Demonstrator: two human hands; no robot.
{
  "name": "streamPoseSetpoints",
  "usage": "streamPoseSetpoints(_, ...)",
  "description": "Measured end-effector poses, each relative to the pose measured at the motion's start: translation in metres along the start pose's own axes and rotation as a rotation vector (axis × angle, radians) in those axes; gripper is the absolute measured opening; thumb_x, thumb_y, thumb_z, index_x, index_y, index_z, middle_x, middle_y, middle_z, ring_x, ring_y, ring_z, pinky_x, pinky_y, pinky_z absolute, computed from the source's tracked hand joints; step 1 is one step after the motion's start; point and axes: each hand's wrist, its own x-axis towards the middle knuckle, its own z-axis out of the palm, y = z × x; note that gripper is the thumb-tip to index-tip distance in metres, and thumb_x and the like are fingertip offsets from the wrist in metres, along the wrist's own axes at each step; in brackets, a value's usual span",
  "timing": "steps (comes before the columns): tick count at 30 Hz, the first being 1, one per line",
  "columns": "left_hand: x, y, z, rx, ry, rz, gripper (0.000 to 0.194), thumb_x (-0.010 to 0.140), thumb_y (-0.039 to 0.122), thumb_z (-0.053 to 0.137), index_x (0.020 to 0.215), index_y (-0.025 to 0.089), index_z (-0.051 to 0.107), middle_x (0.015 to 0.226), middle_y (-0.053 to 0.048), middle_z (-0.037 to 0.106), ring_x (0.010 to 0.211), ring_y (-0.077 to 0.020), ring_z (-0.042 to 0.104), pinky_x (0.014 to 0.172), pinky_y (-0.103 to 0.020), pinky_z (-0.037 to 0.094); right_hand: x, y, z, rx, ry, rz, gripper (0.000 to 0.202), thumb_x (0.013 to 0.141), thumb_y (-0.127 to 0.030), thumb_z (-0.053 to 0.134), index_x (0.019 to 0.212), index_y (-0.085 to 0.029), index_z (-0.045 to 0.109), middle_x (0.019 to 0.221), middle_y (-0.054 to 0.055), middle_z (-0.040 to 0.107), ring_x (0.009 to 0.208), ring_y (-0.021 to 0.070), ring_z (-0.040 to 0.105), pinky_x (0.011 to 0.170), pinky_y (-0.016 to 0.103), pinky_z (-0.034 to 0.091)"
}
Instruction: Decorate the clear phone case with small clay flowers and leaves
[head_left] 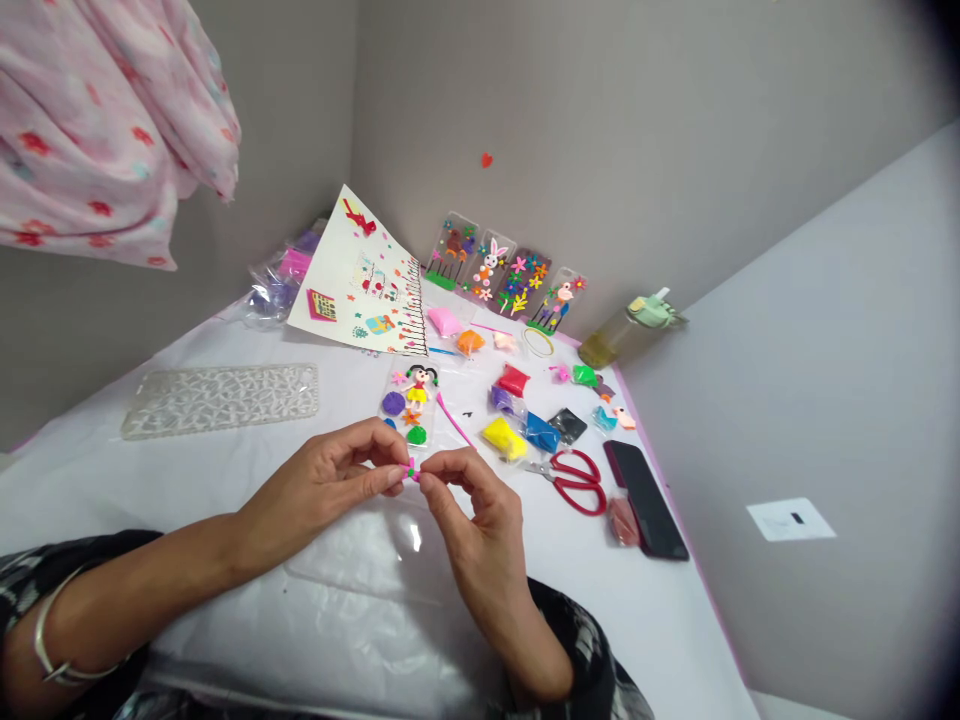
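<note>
Between my fingertips is a small pink clay flower [411, 472] with a green centre. My left hand [337, 470] pinches it from the left, and my right hand [472, 505] pinches its right side. Just beyond my fingers lies a clear phone case [397, 405] decorated with a clay doll figure [419, 388], a purple disc [394, 403], an orange star [412, 417] and a green disc [417, 435]. My left hand partly covers the case's lower left. To its right rests a pink modelling tool [453, 418].
Clay packets, including yellow [504, 439] and red [513, 379], lie right of centre near red-handled scissors [577, 483] and a phone [645, 500]. A textured clear tray [221, 398] is at left. Decorated cases [491, 265] lean on the wall beside a bottle [626, 330] and drawn paper [360, 285].
</note>
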Motion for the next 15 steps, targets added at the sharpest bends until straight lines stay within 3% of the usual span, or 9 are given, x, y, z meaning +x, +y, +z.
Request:
streamPoseSetpoints(6,0.0002,0.0011,-0.0005,0.008,-0.011,0.014,0.009,0.104,0.035,0.078,0.101,0.026,0.079,0.089,0.003,0.072,0.087,-0.0152,0.071,0.084,-0.026,0.060,0.0042,0.0002,-0.0006,0.248,-0.054,0.195,0.002,0.092,-0.026,0.084,0.092,-0.025,0.083,0.090,0.000,0.083,0.085,0.0189,0.075,0.084,0.032,0.060)
streamPoseSetpoints(15,0.0008,0.0050,0.0004,-0.005,-0.041,-0.014,0.011,0.102,0.034,0.079,0.097,0.024,0.078,0.087,0.003,0.074,0.085,-0.0151,0.072,0.082,-0.025,0.059,0.0084,-0.0017,-0.0039,0.529,-0.127,0.359,0.016,0.082,-0.036,0.099,0.087,-0.027,0.087,0.083,-0.001,0.083,0.079,0.0173,0.073,0.080,0.029,0.057)
